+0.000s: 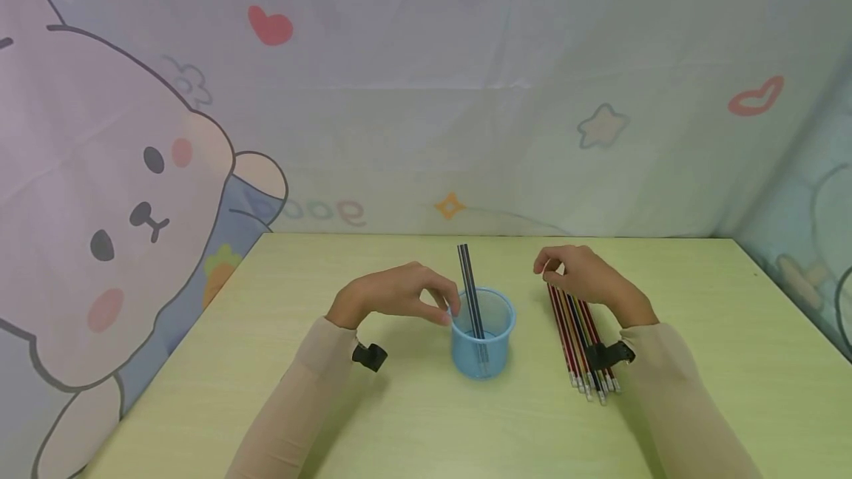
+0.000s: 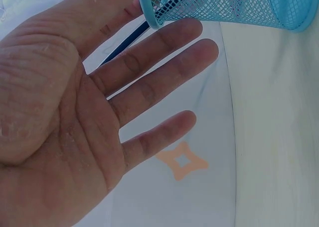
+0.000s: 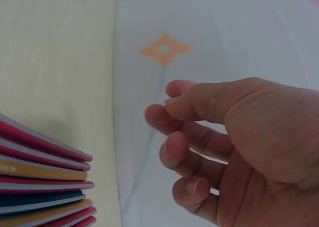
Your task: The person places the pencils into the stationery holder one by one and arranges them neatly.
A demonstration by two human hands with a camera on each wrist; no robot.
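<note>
A light blue mesh pen cup (image 1: 481,361) stands upright on the table, with dark pencils (image 1: 470,290) leaning in it. At its left rim is my left hand (image 1: 402,290), fingers mostly straight. The left wrist view shows fingertips against or close to the mesh of the cup (image 2: 239,8); whether they press it I cannot tell. My right hand (image 1: 582,276) hovers over the far ends of a row of striped pencils (image 1: 566,331), red, yellow and dark. In the right wrist view its fingers (image 3: 199,162) curl loosely with nothing between them, apart from the pencils (image 3: 45,182).
The pale yellow-green table (image 1: 399,427) ends at a printed cloth backdrop (image 1: 426,94). White eraser ends (image 1: 589,386) of the pencil row point toward me. Black wrist straps with small cameras (image 1: 370,357) sit on both sleeves. At the far right hangs a dark cable (image 1: 840,309).
</note>
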